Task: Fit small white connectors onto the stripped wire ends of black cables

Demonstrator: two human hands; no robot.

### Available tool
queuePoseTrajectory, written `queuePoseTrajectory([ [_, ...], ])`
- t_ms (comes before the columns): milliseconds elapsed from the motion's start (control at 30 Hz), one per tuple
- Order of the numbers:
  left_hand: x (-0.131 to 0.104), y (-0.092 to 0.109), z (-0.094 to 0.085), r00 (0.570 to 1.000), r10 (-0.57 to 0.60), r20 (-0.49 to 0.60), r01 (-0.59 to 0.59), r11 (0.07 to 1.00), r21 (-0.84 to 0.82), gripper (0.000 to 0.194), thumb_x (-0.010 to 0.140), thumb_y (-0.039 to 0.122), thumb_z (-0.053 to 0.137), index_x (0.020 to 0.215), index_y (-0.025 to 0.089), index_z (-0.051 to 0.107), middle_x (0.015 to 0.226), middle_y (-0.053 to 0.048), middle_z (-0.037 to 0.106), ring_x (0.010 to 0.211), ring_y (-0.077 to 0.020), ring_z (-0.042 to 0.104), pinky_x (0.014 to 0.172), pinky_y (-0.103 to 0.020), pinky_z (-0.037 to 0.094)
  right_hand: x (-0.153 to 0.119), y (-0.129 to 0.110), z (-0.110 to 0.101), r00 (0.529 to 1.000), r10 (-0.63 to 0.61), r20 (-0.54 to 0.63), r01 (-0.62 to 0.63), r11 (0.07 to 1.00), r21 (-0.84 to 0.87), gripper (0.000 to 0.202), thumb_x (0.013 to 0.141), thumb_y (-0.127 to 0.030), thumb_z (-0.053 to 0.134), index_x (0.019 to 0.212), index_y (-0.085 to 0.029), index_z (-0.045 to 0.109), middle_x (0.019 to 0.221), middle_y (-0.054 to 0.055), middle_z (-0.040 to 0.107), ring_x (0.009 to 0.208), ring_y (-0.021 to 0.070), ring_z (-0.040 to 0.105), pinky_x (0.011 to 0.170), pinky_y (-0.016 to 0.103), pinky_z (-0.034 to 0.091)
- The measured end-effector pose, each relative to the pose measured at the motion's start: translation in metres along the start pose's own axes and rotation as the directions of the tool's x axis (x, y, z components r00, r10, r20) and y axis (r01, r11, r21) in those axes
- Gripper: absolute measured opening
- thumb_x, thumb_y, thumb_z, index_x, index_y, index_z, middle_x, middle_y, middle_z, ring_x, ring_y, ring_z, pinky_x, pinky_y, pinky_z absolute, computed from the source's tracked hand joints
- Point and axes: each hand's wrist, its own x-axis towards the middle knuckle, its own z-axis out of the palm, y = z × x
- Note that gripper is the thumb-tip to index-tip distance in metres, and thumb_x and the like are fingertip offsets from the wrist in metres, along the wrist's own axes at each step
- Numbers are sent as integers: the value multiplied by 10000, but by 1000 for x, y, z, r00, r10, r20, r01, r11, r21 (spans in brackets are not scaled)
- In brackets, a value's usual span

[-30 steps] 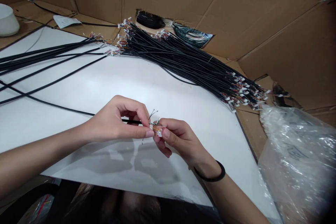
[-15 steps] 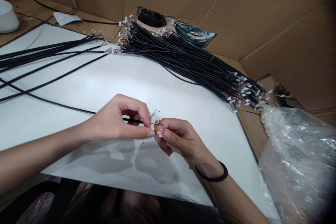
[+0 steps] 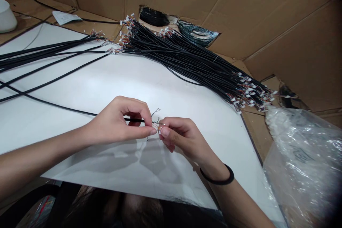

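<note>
My left hand pinches a black cable close to its stripped end, where thin coloured wires with small crimped tips fan out. The rest of that cable runs off to the left across the white board. Right beside it, my right hand is closed, thumb against forefinger, on a small white connector at the wire ends. My fingers cover most of the connector, so how many wires sit in it cannot be made out. A black band circles my right wrist.
A large bundle of black cables with white connectors lies along the back of the white board. More cables lie at left. A clear plastic bag is at right, a white cup far left. Cardboard walls stand behind.
My right hand has moved slightly up and to the left, and its fingers now cover more of the white connector. My left hand keeps its pinch on the cable.
</note>
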Motion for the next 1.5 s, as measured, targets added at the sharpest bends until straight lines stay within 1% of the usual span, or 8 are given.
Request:
queuePoseTrajectory([
  [267,1,0,-3,985,161,59,-170,962,215,91,814,149,660,724,158,665,663,4,643,585,-91,534,531,-200,413,1,1,-1,1000,21,-11,-21,1000,6,325,844,-437,636,680,-157,610,493,-47,451,431,63,400,391,169,327],
  [367,-1,-1,-3,970,227,91,-244,934,260,71,841,154,642,772,160,663,688,7,636,578,-83,515,526,-195,403,1,2,-1,1000,21,-5,-21,1000,18,319,845,-428,639,681,-155,612,494,-49,449,433,59,399,394,164,335],
  [467,-3,-2,-3,958,260,125,-285,917,278,65,870,155,613,824,147,657,730,-6,626,622,-87,526,565,-199,416,1,2,-1,1000,24,-6,-24,1000,19,324,839,-428,647,673,-152,607,493,-50,451,433,58,400,399,165,340],
  [567,-4,-2,-4,953,261,152,-295,909,293,70,887,140,586,849,132,643,754,-14,612,652,-89,532,594,-200,423,1,1,0,1000,27,-12,-27,999,25,328,834,-431,651,670,-151,603,492,-51,449,435,59,399,400,167,338],
  [867,-3,-5,-1,936,309,167,-347,891,293,87,890,118,561,822,132,614,735,-17,591,658,-105,541,583,-207,424,2,4,3,1000,23,-1,-23,999,43,313,835,-414,656,677,-148,610,496,-55,449,428,49,398,395,157,319],
  [1200,-5,-6,-3,930,315,188,-357,896,264,77,880,100,577,818,126,614,723,-11,574,641,-91,513,560,-197,404,3,6,0,999,9,52,-12,998,64,263,807,-357,701,673,-146,620,499,-61,452,422,43,400,384,155,310],
  [1367,-4,-4,-4,941,296,164,-330,912,244,68,876,108,590,827,131,631,726,-11,590,645,-88,519,561,-197,416,3,6,2,999,-21,48,17,996,82,297,843,-396,650,685,-147,621,505,-55,458,428,48,412,390,163,317],
  [1500,-4,-1,-2,942,310,125,-331,918,219,24,839,108,634,826,127,642,708,0,587,610,-71,482,523,-183,393,1,4,2,998,-42,45,38,995,97,290,863,-395,627,718,-144,634,528,-48,463,450,53,407,405,169,330],
])
